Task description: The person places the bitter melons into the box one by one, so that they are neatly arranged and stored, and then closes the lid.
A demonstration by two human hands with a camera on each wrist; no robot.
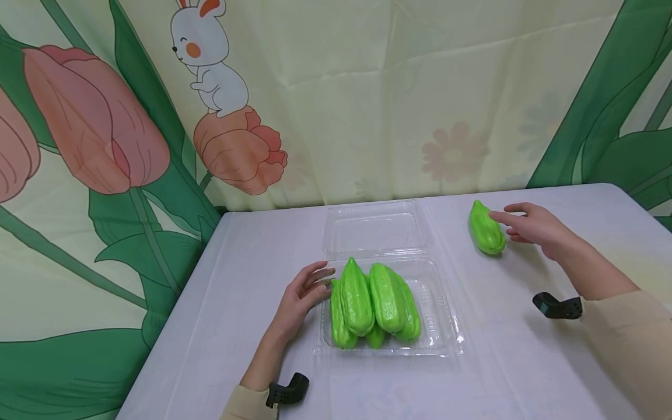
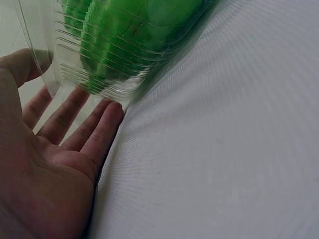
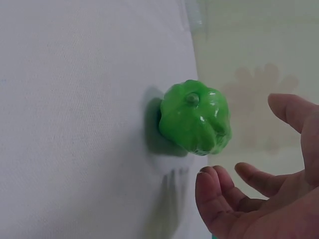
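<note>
Lone green bitter melon (image 1: 487, 228) is lying on the table (image 1: 504, 361), just beside the right hand (image 1: 532, 227), well apart from the left hand (image 1: 296, 300) | right hand is holding nothing, thumb and fingers apart | left hand is holding nothing, loose fingers sitting by the clear box (image 1: 443, 326) | other bitter melons (image 1: 358, 300) are lying inside

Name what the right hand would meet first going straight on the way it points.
Most likely the lone green vegetable on the table, just ahead of the right hand; depth between them is hard to judge.
</note>
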